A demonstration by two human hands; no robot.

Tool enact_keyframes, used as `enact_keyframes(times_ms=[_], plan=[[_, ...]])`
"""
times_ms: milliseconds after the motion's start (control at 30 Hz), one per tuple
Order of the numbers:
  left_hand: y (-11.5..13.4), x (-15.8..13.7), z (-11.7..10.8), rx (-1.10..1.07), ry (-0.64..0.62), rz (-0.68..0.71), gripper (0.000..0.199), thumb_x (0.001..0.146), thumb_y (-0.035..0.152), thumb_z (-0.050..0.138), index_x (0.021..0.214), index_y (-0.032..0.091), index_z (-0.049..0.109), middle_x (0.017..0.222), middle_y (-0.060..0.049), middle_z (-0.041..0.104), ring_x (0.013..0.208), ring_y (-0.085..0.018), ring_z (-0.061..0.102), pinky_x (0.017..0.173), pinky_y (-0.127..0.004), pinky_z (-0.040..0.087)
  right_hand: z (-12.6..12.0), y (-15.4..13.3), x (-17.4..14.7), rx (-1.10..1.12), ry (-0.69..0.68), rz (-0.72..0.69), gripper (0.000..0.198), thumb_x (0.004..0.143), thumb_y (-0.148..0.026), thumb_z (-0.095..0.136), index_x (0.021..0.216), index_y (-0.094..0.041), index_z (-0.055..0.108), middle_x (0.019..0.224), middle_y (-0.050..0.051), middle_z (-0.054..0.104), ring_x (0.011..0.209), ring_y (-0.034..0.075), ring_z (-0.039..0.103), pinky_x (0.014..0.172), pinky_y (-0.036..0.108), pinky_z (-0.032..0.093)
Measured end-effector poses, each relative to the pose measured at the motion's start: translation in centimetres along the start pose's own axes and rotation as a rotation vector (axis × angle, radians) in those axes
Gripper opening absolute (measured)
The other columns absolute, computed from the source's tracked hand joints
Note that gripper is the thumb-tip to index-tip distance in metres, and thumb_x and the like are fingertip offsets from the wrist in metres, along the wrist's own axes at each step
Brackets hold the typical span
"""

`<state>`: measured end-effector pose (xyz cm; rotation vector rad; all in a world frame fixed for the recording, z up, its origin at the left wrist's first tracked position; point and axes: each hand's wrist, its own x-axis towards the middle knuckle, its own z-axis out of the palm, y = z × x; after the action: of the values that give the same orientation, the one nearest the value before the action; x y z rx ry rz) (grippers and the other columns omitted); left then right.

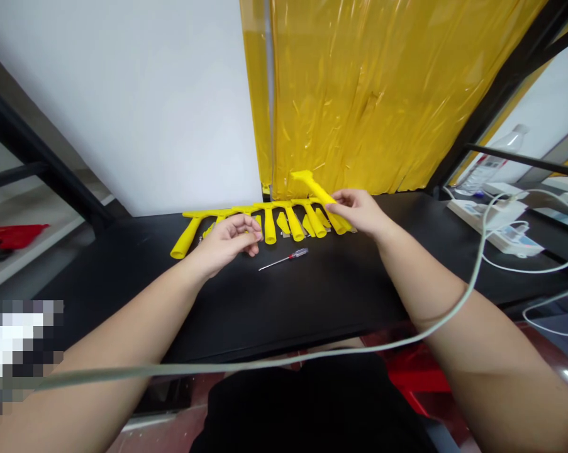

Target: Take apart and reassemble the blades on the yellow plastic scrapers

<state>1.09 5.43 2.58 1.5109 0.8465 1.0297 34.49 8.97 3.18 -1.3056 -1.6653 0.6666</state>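
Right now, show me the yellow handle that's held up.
The one in the right hand, raised above the row; the other yellow handles rest on the black table.

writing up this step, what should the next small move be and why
Probably bring the left hand across to steady the yellow piece: the right hand alone holds it, tilted, its wide end showing above the row, while the left hand is loosely curled and appears to hold nothing.
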Motion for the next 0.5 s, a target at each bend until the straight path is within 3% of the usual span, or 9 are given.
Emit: enact_keyframes(times_ms=[200,300,433,500], plan=[[0.0,-0.8,1.2,-0.004,-0.118,-0.018,0.048,0.081,0.035,0.088,0.122,0.016,0.071,0.108,-0.009,0.075,0.077,-0.017,0.075,0.076,-0.033,0.063,5.3,-3.8,-3.6,0.031,-0.219,-0.435,0.025,0.083,-0.036,0.078,0.099,-0.019,0.069,0.084,0.002,0.065,0.072,0.015,0.057,0.068,0.029,0.05],[-0.4,-0.9,1.5,0.018,-0.123,-0.027,0.046,0.087,0.043,0.084,0.12,0.015,0.069,0.097,-0.009,0.077,0.081,-0.018,0.076,0.081,-0.034,0.063,6.7,-4.6,-4.6,0.014,-0.292,-0.539,0.026,0.084,-0.037,0.08,0.1,-0.02,0.069,0.086,0.001,0.063,0.073,0.015,0.056,0.065,0.028,0.048],[-0.8,-0.8,1.4,0.007,-0.152,0.001,0.043,0.089,0.052,0.081,0.105,0.013,0.07,0.084,-0.007,0.076,0.076,-0.017,0.074,0.076,-0.031,0.062,5.5,-4.5,-4.1,-0.004,-0.359,-0.54,0.031,0.088,-0.043,0.078,0.106,-0.019,0.074,0.088,0.003,0.07,0.075,0.017,0.062,0.068,0.029,0.051],[-0.7,-0.7,1.3,-0.018,-0.122,-0.003,0.044,0.088,0.054,0.081,0.102,0.014,0.069,0.082,-0.006,0.075,0.073,-0.016,0.074,0.074,-0.029,0.061,3.2,-3.8,-3.1,-0.098,-0.289,-0.464,0.026,0.094,-0.04,0.071,0.106,-0.018,0.076,0.096,0.007,0.076,0.085,0.02,0.069,0.076,0.032,0.055]])
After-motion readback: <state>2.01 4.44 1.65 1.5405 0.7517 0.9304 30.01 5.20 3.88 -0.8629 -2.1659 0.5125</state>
